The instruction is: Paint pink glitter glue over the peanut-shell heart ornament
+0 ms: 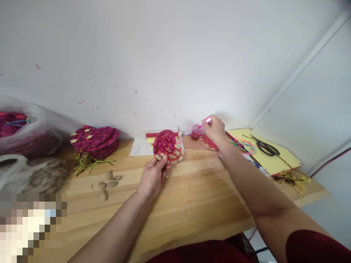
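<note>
My left hand [153, 175] grips the lower edge of a round red disc [168, 146] covered with peanuts. Those on its upper part are painted magenta, while the lower ones keep their plain tan shells. To the right, my right hand [215, 128] pinches the white end of a brush [208, 120]. The brush's lower end reaches into a small clear cup [196, 132] of pink-red liquid near the wall.
Several loose peanuts [103, 185] lie at left, near stacked magenta peanut discs [94, 140] and plastic bags [33, 175]. Black scissors [265, 147] rest on yellow card [287, 160] at right, beside coloured cords [245, 146]. The wall [153, 65] stands behind the wooden table [192, 208].
</note>
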